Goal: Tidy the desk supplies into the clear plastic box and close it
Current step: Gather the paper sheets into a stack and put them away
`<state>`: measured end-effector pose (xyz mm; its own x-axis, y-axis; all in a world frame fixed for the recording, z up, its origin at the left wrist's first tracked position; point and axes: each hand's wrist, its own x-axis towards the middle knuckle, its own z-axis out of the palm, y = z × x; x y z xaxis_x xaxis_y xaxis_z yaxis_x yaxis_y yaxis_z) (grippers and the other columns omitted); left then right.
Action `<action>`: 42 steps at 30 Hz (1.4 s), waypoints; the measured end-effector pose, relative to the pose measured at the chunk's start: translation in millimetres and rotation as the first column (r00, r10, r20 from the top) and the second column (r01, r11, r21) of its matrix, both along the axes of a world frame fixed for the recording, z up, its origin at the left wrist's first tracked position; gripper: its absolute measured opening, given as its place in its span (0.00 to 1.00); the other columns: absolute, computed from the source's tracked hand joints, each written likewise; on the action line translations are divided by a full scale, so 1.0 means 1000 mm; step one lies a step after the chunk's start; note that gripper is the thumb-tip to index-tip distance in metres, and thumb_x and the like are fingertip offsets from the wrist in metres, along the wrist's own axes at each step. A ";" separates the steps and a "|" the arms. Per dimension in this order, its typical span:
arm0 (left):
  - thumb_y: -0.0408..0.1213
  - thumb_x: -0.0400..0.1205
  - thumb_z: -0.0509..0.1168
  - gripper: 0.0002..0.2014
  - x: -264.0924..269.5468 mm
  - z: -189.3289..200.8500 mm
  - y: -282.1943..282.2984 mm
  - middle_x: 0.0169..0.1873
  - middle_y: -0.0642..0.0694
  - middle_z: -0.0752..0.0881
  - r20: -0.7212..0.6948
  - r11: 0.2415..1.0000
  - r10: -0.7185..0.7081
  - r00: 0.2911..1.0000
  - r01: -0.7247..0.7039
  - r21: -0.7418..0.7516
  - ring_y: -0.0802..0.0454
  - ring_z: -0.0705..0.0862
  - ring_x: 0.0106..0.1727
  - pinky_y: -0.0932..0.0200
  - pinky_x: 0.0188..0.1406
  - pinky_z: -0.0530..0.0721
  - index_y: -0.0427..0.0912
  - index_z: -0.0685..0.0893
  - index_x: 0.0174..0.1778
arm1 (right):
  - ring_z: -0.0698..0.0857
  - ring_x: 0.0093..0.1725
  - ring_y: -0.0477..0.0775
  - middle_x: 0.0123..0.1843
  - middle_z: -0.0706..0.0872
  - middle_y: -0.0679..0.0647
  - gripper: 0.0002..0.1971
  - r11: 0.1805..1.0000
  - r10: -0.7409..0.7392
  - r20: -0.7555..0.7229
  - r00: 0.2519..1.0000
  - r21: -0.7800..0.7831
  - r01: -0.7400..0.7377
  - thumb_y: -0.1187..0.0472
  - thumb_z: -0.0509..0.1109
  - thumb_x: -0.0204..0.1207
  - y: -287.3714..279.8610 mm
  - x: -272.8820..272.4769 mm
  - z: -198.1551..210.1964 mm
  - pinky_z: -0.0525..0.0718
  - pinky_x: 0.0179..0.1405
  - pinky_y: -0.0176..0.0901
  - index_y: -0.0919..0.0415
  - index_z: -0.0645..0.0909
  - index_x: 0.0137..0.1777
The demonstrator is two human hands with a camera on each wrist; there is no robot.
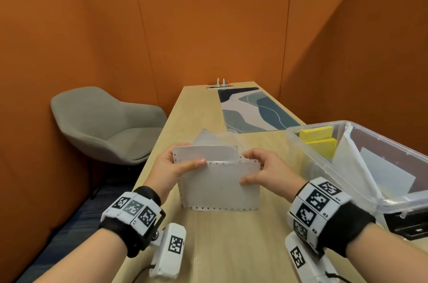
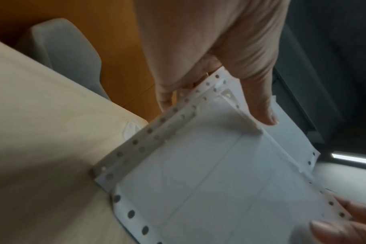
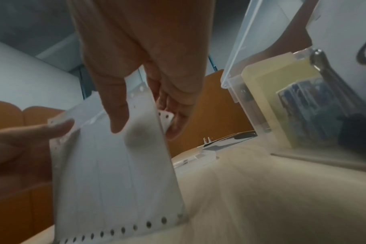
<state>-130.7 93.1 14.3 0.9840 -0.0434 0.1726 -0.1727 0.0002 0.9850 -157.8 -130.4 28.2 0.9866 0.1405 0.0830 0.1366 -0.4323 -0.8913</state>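
Note:
A stack of white label sheets (image 1: 220, 187) with punched edges stands on its lower edge on the wooden desk (image 1: 227, 248). My left hand (image 1: 172, 168) pinches its left side, thumb in front. My right hand (image 1: 261, 170) pinches its right side, thumb on the front face. Some sheets stick up unevenly behind. The left wrist view shows the label sheets (image 2: 209, 173) under my left thumb (image 2: 259, 99). In the right wrist view my right hand's thumb (image 3: 115, 102) presses the label sheets (image 3: 115, 173). The clear plastic box (image 1: 361, 167) stands open at the right.
Inside the box lie yellow sticky-note pads (image 1: 320, 141) and white sheets (image 1: 389, 174); a clear plastic box (image 3: 303, 102) wall shows pens and a binder clip. A patterned desk mat (image 1: 254, 109) lies further back. A grey chair (image 1: 102, 125) stands left of the desk. Orange partitions surround it.

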 end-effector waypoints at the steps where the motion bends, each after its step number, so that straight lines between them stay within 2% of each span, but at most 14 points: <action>1: 0.41 0.57 0.81 0.27 -0.001 -0.001 -0.002 0.50 0.44 0.89 -0.007 1.000 -0.001 1.000 0.001 0.005 0.47 0.86 0.53 0.58 0.45 0.82 0.42 0.84 0.52 | 0.85 0.48 0.49 0.51 0.85 0.52 0.22 1.000 0.002 -0.007 1.000 -0.012 -0.002 0.70 0.78 0.63 0.002 0.000 -0.004 0.86 0.49 0.38 0.54 0.79 0.54; 3: 0.41 0.62 0.81 0.24 -0.002 0.000 -0.007 0.50 0.42 0.90 -0.014 1.000 0.009 1.000 -0.009 0.009 0.44 0.87 0.54 0.56 0.48 0.84 0.40 0.86 0.53 | 0.85 0.51 0.53 0.52 0.84 0.54 0.19 1.000 0.003 -0.002 1.000 -0.011 -0.003 0.69 0.77 0.64 0.004 0.000 -0.008 0.86 0.50 0.42 0.50 0.77 0.50; 6: 0.53 0.68 0.70 0.23 -0.004 0.003 -0.009 0.52 0.39 0.90 -0.027 0.999 0.053 0.998 -0.053 0.005 0.45 0.86 0.55 0.50 0.57 0.83 0.40 0.87 0.52 | 0.84 0.41 0.42 0.47 0.85 0.50 0.13 0.999 0.032 0.015 0.999 0.023 -0.032 0.67 0.72 0.72 0.005 -0.002 -0.009 0.83 0.38 0.27 0.48 0.77 0.45; 9: 0.56 0.74 0.62 0.19 -0.005 0.004 -0.004 0.57 0.47 0.88 -0.032 0.997 0.056 0.998 -0.057 -0.043 0.51 0.84 0.60 0.50 0.65 0.79 0.50 0.87 0.53 | 0.84 0.40 0.38 0.44 0.86 0.46 0.12 0.996 0.042 0.010 0.999 0.073 -0.043 0.66 0.68 0.76 0.001 -0.002 -0.008 0.82 0.33 0.21 0.45 0.78 0.40; 12: 0.53 0.82 0.56 0.19 -0.003 0.004 0.005 0.57 0.47 0.88 -0.048 0.974 0.005 0.999 -0.016 -0.227 0.52 0.85 0.60 0.52 0.62 0.79 0.47 0.84 0.58 | 0.86 0.43 0.43 0.39 0.84 0.41 0.13 0.993 0.032 0.011 0.999 0.111 -0.033 0.66 0.69 0.76 -0.002 -0.003 -0.007 0.81 0.32 0.21 0.44 0.77 0.38; 15: 0.44 0.83 0.58 0.08 -0.003 0.003 0.006 0.45 0.49 0.86 -0.090 0.938 -0.046 0.995 0.012 -0.346 0.52 0.84 0.46 0.55 0.47 0.78 0.46 0.80 0.48 | 0.85 0.43 0.42 0.40 0.84 0.40 0.13 0.994 0.038 0.013 0.999 0.101 -0.039 0.65 0.73 0.72 0.000 -0.005 -0.005 0.80 0.32 0.19 0.45 0.77 0.38; 17: 0.34 0.82 0.60 0.06 -0.002 0.001 0.007 0.40 0.51 0.83 -0.122 0.971 -0.022 0.992 -0.008 -0.241 0.54 0.80 0.42 0.58 0.41 0.74 0.48 0.78 0.43 | 0.86 0.48 0.46 0.44 0.86 0.44 0.11 0.998 0.012 0.030 0.999 0.058 -0.014 0.64 0.74 0.71 0.001 -0.002 -0.006 0.80 0.40 0.23 0.45 0.79 0.41; 19: 0.29 0.80 0.63 0.07 -0.001 -0.001 0.011 0.40 0.50 0.82 -0.094 0.999 -0.006 0.996 0.001 -0.051 0.53 0.79 0.44 0.58 0.44 0.74 0.45 0.80 0.42 | 0.85 0.51 0.49 0.45 0.86 0.45 0.09 1.000 -0.005 0.038 0.999 0.027 0.004 0.64 0.73 0.71 0.001 0.000 -0.005 0.81 0.46 0.30 0.48 0.82 0.44; 23: 0.23 0.74 0.70 0.07 0.000 0.008 0.026 0.36 0.47 0.86 0.013 0.980 0.070 0.997 -0.071 0.186 0.53 0.83 0.41 0.60 0.52 0.78 0.39 0.84 0.34 | 0.79 0.43 0.40 0.38 0.78 0.35 0.15 0.999 -0.031 0.044 0.999 0.013 0.030 0.66 0.72 0.73 -0.003 -0.003 -0.003 0.76 0.35 0.20 0.61 0.83 0.60; 28: 0.22 0.69 0.75 0.13 -0.003 0.013 0.033 0.31 0.45 0.83 0.005 0.948 0.018 1.000 -0.019 0.318 0.52 0.80 0.33 0.66 0.33 0.80 0.39 0.86 0.46 | 0.83 0.58 0.50 0.56 0.86 0.50 0.20 0.995 -0.102 0.105 0.989 0.029 0.099 0.65 0.73 0.71 -0.001 0.004 -0.005 0.78 0.65 0.42 0.64 0.81 0.64; 34: 0.19 0.72 0.71 0.13 -0.003 0.015 0.032 0.30 0.44 0.78 0.103 0.963 0.015 0.995 -0.042 0.265 0.50 0.81 0.33 0.68 0.36 0.87 0.37 0.86 0.50 | 0.89 0.48 0.52 0.44 0.90 0.48 0.11 0.976 -0.134 0.202 0.970 0.196 0.094 0.68 0.72 0.72 0.000 0.005 0.007 0.87 0.55 0.51 0.48 0.85 0.41; 37: 0.18 0.72 0.71 0.12 -0.001 0.009 0.033 0.30 0.45 0.73 0.046 0.940 0.007 0.999 -0.022 0.340 0.52 0.77 0.31 0.70 0.36 0.87 0.34 0.85 0.48 | 0.89 0.50 0.57 0.47 0.90 0.54 0.11 0.979 -0.074 0.162 0.984 0.201 0.041 0.70 0.72 0.71 -0.004 0.002 0.007 0.87 0.54 0.53 0.50 0.84 0.41; 40: 0.24 0.69 0.76 0.14 0.000 -0.004 0.033 0.33 0.47 0.79 -0.099 0.800 -0.016 0.995 0.073 0.596 0.54 0.80 0.33 0.65 0.41 0.85 0.39 0.84 0.48 | 0.86 0.53 0.51 0.51 0.86 0.48 0.14 0.999 -0.033 0.073 0.997 -0.010 0.034 0.67 0.75 0.68 -0.005 0.001 -0.004 0.84 0.55 0.41 0.51 0.81 0.50; 42: 0.28 0.68 0.77 0.19 -0.001 -0.009 0.029 0.44 0.49 0.84 -0.141 0.737 -0.033 0.989 0.120 0.665 0.54 0.83 0.44 0.66 0.45 0.81 0.43 0.83 0.53 | 0.83 0.50 0.47 0.48 0.84 0.44 0.16 0.998 -0.009 0.039 0.999 -0.065 0.012 0.66 0.75 0.68 -0.003 -0.002 -0.006 0.81 0.46 0.30 0.48 0.77 0.50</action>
<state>-132.0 122.3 5.0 0.9826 -0.1814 -0.0412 -0.0903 -0.6588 0.7469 -159.8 -133.8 21.9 0.9842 0.1363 0.1127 0.1659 -0.4907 -0.8554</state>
